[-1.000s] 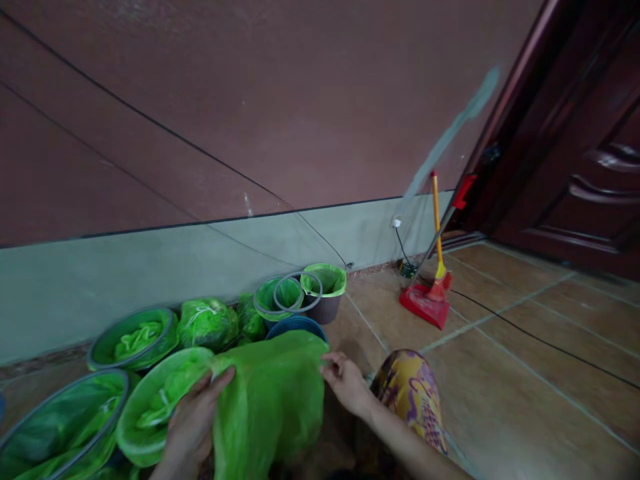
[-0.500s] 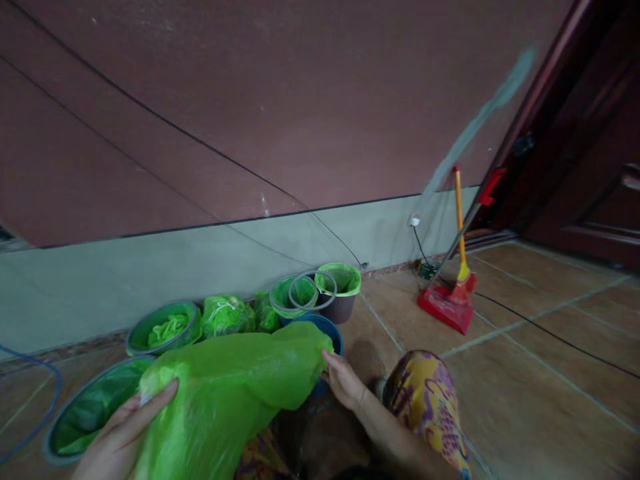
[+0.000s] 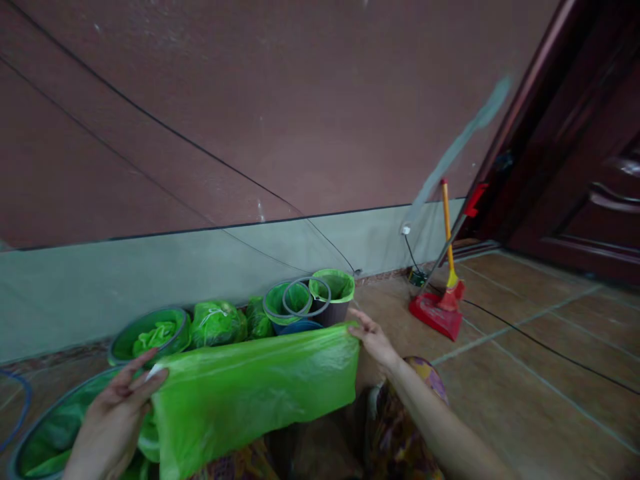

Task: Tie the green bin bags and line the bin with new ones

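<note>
A green plastic bag (image 3: 255, 387) is stretched out sideways between my two hands, its upper edge nearly straight. My left hand (image 3: 120, 407) pinches its left end, where a bit of white shows at the fingertips. At the right end, my right hand (image 3: 373, 339) grips the upper corner between thumb and fingers. Behind the bag, a blue bin (image 3: 300, 326) is mostly hidden. Left of my hands, a wide bin (image 3: 35, 417) lined with green plastic stands partly behind my left hand.
Along the wall stand a lined bin (image 3: 183, 333) with loose green plastic, a tied green bag (image 3: 216, 321), a lined bucket (image 3: 273, 303) with a loose grey ring (image 3: 329, 293), and a brown lined bin (image 3: 343, 312). A red dustpan (image 3: 433, 317) and a broom (image 3: 449, 233) are at right.
The bag has gone from loose and bunched to pulled taut and flat. My right hand has moved up and right with its end. The view has shifted slightly.
</note>
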### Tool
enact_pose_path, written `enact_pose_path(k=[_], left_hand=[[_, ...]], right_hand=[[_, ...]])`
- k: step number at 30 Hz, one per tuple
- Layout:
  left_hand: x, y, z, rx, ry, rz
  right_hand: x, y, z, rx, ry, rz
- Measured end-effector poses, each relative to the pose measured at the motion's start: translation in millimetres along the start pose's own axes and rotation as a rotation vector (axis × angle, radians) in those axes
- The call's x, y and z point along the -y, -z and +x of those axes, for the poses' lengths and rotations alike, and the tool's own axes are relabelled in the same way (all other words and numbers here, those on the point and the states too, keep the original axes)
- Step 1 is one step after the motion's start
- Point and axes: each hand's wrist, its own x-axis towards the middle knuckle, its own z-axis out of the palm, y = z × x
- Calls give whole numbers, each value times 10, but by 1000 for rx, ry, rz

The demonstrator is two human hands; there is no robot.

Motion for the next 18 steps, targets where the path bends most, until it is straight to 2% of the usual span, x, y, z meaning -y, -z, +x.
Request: enact_pose_path(k=[3,5,8,10,12,15,17,18], left_hand=[[-74,13,25,111,-42,-81],[-123,25,49,214,-58,-41],[-134,10,150,307,-147,247],[-95,-22,255,277,-302,528],[-47,-51,353,204,-464,771],[-11,-43,434,124,-641,883],[-5,4,444,112,-687,777],[-1,32,439,122,-667,677]], right_hand=[[263,75,-22,204,-34,-18],[358,109,-21,281,-50,-148],[365,126,-3,274,9,-594],[321,111,6,253,91,-924],[285,84,10,238,140,-1129],[295,65,23,199,212,-1135],[349,74,30,198,288,-972],[383,79,30,206,303,-854]])
